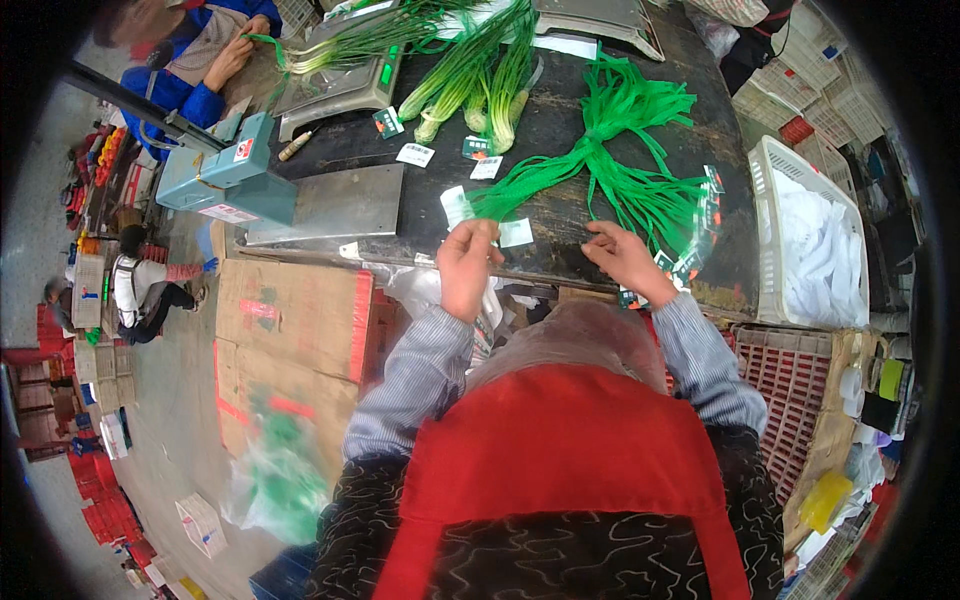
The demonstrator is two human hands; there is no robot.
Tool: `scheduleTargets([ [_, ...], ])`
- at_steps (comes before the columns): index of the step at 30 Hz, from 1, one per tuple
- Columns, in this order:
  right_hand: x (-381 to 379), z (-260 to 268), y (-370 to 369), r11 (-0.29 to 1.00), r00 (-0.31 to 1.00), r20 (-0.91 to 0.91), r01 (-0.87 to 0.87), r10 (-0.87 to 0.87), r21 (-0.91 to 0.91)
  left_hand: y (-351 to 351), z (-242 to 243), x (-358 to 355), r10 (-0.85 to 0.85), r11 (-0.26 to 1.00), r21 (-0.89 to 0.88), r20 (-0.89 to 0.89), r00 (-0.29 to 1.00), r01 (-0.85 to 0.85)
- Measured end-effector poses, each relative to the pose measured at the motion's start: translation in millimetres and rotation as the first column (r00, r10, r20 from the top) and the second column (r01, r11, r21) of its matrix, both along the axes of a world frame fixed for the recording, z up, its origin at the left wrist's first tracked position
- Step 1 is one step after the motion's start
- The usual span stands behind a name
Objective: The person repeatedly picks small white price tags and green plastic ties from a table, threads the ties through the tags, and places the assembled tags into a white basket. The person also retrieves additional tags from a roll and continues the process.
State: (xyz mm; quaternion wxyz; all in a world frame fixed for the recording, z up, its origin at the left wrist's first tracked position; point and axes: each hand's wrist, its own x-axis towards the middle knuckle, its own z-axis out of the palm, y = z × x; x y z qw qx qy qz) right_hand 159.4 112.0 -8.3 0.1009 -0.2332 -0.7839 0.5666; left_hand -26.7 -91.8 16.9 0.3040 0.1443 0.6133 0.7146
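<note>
My left hand (pixel 469 262) is at the front edge of the dark table (pixel 555 206), its fingers pinched by a small white label (pixel 514 233) and the ends of green mesh strips (pixel 517 184); whether it grips either I cannot tell. To its right my right hand (pixel 616 251) hovers over the table, fingers half curled, holding nothing visible. The green mesh bundle (pixel 596 142) is gathered at its middle and fans out, with printed tags (pixel 686 266) at its right-hand ends. Beyond lie bunches of green onions (pixel 487 97) with tags at their root ends.
A blue-grey tape machine (pixel 232 180) with a metal plate (pixel 337 202) stands at the left. Behind it are a scale (pixel 337 97) and a knife (pixel 295 145). A co-worker's hands (pixel 231 60) handle a green strip. A white basket (pixel 769 247) stands right, cardboard (pixel 289 322) below left.
</note>
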Motion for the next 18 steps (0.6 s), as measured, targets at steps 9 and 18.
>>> scheduleTargets([
  [9, -45, 19, -66, 0.920, 0.905, -0.183, -0.393, 0.385, -0.006, -7, 18, -19, 0.205, 0.974, 0.063, 0.185, 0.961, -0.220],
  [18, -75, 26, -121, 0.806, 0.953, -0.172, -0.304, 0.251, -0.508, -65, 38, -57, 0.152, 0.980, -0.096, -0.221, 0.963, -0.176],
])
